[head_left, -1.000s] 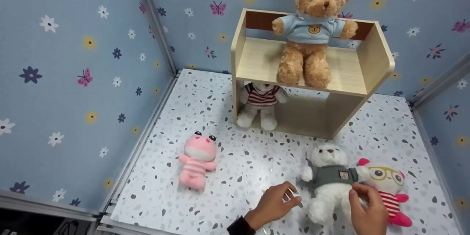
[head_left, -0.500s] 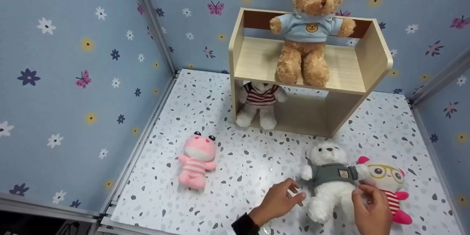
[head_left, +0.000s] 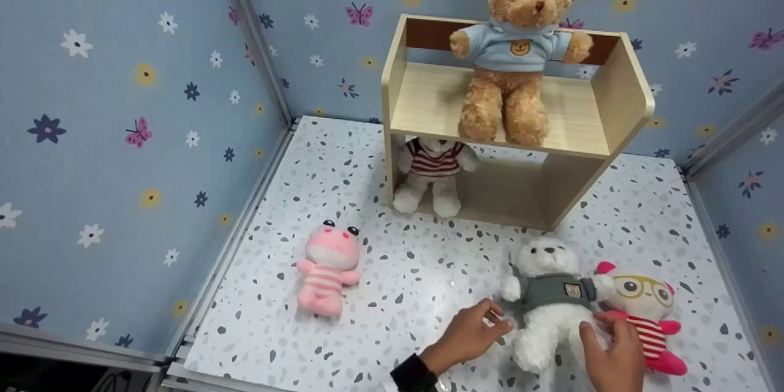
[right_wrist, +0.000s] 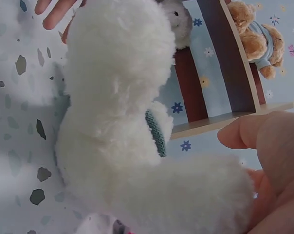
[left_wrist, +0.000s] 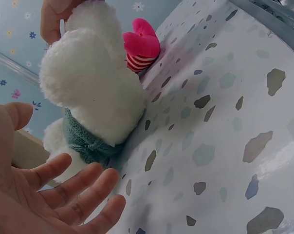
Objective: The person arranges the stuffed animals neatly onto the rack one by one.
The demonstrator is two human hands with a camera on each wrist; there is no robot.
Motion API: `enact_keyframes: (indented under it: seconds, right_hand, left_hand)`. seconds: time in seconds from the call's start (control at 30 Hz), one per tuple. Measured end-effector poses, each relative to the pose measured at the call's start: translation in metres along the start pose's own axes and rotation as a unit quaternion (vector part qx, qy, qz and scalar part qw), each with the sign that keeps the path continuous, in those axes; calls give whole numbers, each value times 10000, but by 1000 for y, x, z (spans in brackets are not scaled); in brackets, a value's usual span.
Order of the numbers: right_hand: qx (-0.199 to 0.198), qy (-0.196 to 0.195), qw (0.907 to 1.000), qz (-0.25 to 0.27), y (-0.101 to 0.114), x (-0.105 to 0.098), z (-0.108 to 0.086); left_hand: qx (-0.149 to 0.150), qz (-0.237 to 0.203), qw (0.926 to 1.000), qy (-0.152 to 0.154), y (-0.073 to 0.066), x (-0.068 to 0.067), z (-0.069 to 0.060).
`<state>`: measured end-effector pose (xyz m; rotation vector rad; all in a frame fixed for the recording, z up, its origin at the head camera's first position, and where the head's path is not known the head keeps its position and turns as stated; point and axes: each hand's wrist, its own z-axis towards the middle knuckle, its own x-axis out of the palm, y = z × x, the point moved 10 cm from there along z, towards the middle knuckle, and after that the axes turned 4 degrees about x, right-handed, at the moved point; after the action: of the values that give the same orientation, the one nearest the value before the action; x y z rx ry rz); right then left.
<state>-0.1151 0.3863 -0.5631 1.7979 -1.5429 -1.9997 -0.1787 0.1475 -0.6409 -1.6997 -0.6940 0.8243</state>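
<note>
Over the last second the left hand (head_left: 468, 334) has edged in toward the white bear (head_left: 556, 291), its thumb now just beside one furry leg, while the right hand (head_left: 614, 352) shifts only slightly by the other. The bear itself has stayed put, face up on the desk (head_left: 422, 282), next to the doll with yellow glasses (head_left: 646, 297). The left hand's fingers are spread and hold nothing; the right is loosely curved, thumb clear of the fur, though whether its fingers touch is unclear. The bear seems flanked from both sides, without a firm hold.
</note>
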Motion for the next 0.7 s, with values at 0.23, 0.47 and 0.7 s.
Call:
enact_keyframes:
  seconds: [0.23,0.47,0.7]
  right_hand:
    - [46,397,9991,-142,-8,13,3]
    - [104,1046,9930,-544,-16,27,8]
    - [39,1611,9837,-802,-23,40,8]
  left_hand:
    - [-686,93,9957,614,17,13,4]
    - [-730,291,9945,691,18,20,5]
    - [-582,444,9946,733,11,28,3]
